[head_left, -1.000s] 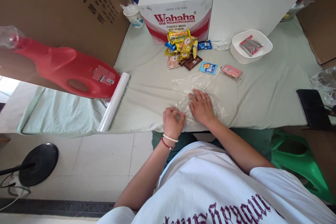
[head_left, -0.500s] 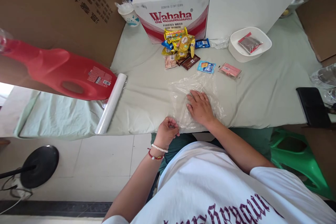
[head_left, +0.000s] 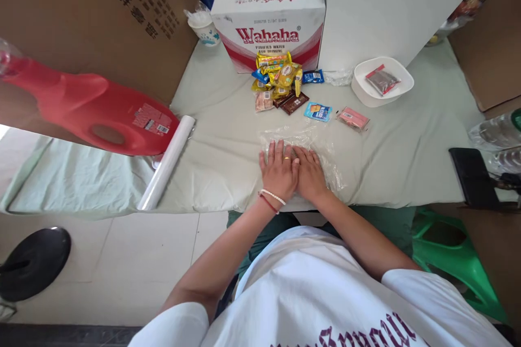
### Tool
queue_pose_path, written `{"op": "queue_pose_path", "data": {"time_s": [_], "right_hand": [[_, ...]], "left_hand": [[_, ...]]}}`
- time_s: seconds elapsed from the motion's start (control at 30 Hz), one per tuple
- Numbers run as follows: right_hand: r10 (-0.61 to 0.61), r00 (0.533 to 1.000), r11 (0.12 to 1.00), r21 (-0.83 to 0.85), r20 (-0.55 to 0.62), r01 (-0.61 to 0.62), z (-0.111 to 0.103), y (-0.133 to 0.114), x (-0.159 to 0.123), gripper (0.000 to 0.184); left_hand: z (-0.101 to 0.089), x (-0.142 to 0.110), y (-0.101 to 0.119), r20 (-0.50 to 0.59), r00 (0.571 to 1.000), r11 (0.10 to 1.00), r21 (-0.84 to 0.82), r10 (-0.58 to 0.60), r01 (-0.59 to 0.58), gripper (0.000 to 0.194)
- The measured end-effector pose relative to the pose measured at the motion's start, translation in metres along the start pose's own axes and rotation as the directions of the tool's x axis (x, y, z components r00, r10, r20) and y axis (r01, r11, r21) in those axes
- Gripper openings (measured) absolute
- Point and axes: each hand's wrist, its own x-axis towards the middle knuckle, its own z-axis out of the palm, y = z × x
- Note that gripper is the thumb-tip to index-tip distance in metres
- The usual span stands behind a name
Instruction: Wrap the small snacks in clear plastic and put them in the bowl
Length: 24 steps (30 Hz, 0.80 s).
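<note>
A clear plastic bag [head_left: 331, 165] lies flat and crinkled on the cloth-covered table near its front edge. My left hand [head_left: 280, 171], with a ring and two bracelets, rests palm down on the bag, fingers stretched out. Beside it and touching it, my right hand [head_left: 311, 173] also lies flat on the plastic. Beyond the bag are a blue snack packet [head_left: 318, 111] and a pink packet [head_left: 353, 119]. Further back sits a pile of small wrapped snacks [head_left: 280, 77], mostly yellow, with dark brown packets [head_left: 293, 103] at its front.
A white plastic tub [head_left: 368, 95] holding a packet stands at the back right. To the left lie a roll of plastic film [head_left: 167, 161] and a large red jug [head_left: 109, 114]. A Wahaha carton [head_left: 268, 27] stands behind the snacks. A black phone-like object [head_left: 474, 173] lies right.
My left hand has moved from the bag's near left edge up onto the bag, its fingers going from curled to stretched flat. My right hand stays on the plastic. The camera view has shifted slightly.
</note>
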Motion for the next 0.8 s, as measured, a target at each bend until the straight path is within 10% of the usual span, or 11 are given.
{"op": "queue_pose_path", "data": {"time_s": [0.27, 0.4, 0.53, 0.67, 0.8], "right_hand": [[0.093, 0.986, 0.902, 0.432, -0.140, -0.024, -0.003, 0.015, 0.003, 0.034], [0.502, 0.863, 0.377, 0.911, -0.049, -0.168, -0.016, 0.050, 0.010, 0.020], [0.612, 0.747, -0.192, 0.965, 0.260, -0.178, -0.050, 0.090, 0.011, 0.026], [0.676, 0.678, -0.232, 0.957, 0.288, -0.174, -0.078, 0.116, 0.004, 0.027], [0.720, 0.662, -0.042, 0.966, 0.206, -0.256, -0.089, 0.119, 0.019, 0.022]], "left_hand": [[0.005, 0.009, -0.060, 0.226, 0.970, 0.929, 0.370, -0.090, 0.000, 0.067], [0.002, 0.009, -0.063, 0.255, 0.961, 0.914, 0.406, -0.109, -0.004, 0.070], [-0.001, 0.011, -0.068, 0.255, 0.964, 0.907, 0.418, -0.078, -0.037, 0.071], [-0.006, 0.013, -0.074, 0.282, 0.959, 0.914, 0.396, -0.032, -0.086, 0.072], [-0.007, 0.013, -0.076, 0.274, 0.962, 0.925, 0.364, 0.007, -0.111, 0.072]]}}
